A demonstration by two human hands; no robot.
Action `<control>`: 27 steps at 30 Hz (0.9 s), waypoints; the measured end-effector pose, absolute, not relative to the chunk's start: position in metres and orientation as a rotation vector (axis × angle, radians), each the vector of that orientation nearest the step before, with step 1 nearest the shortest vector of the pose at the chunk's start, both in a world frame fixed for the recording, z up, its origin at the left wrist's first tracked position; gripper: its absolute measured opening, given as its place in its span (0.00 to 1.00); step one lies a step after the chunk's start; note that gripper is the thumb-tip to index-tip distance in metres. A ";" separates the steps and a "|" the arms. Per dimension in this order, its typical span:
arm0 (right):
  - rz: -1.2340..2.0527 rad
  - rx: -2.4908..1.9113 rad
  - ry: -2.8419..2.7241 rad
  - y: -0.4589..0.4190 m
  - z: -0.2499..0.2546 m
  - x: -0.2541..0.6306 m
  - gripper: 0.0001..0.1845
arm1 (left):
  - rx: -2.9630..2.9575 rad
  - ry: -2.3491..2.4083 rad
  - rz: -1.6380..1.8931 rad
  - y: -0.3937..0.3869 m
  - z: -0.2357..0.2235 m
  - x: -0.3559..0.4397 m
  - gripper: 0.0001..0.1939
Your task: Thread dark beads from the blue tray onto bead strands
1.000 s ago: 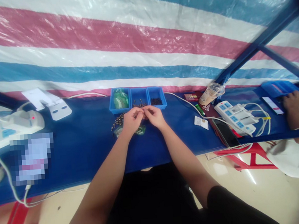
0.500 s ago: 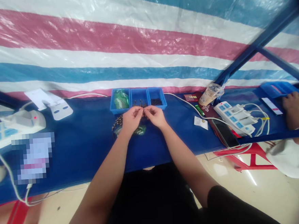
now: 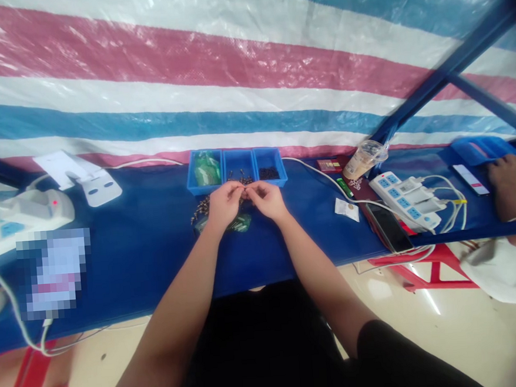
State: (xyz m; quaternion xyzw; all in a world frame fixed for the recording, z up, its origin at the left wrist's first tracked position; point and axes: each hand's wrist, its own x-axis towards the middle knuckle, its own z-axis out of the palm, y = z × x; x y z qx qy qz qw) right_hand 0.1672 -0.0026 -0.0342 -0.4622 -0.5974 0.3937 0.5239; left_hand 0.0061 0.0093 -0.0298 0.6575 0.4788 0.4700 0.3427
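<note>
My left hand (image 3: 224, 204) and my right hand (image 3: 266, 200) meet fingertip to fingertip above the blue table (image 3: 164, 235). Both are closed in a pinch; whatever lies between the fingers is too small to make out. Under and beside my left hand is a pile of small brownish metallic pieces (image 3: 201, 208), with a green plastic bag (image 3: 241, 223) close by. Just beyond the hands stands a blue bin in three compartments. The left one holds a green bag (image 3: 207, 169), the middle one some small brownish pieces (image 3: 232, 175), the right one small black pieces (image 3: 268, 173).
To the right are a plastic drink cup (image 3: 364, 159), a power strip (image 3: 402, 198), a dark phone (image 3: 388, 227) and a small white packet (image 3: 346, 209). A white stand (image 3: 101, 188) and another power strip (image 3: 25, 218) are at left. Another person's hand (image 3: 507, 170) is at far right.
My hands stay pinched together at nearly the same spot, with slight finger movement. The whole view has shifted a little.
</note>
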 end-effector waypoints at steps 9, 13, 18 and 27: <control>0.965 -1.061 -1.459 -0.003 -0.036 0.167 0.21 | 1.762 1.241 1.197 0.008 -0.028 0.003 0.08; 0.969 -1.041 -1.468 -0.003 -0.037 0.168 0.21 | 1.746 1.233 1.178 0.008 -0.026 0.003 0.09; 0.962 -1.054 -1.466 -0.004 -0.037 0.168 0.21 | 1.730 1.238 1.164 0.007 -0.026 0.003 0.09; 0.928 -1.073 -1.472 -0.005 -0.031 0.170 0.21 | 1.659 1.184 1.195 0.005 -0.028 0.005 0.09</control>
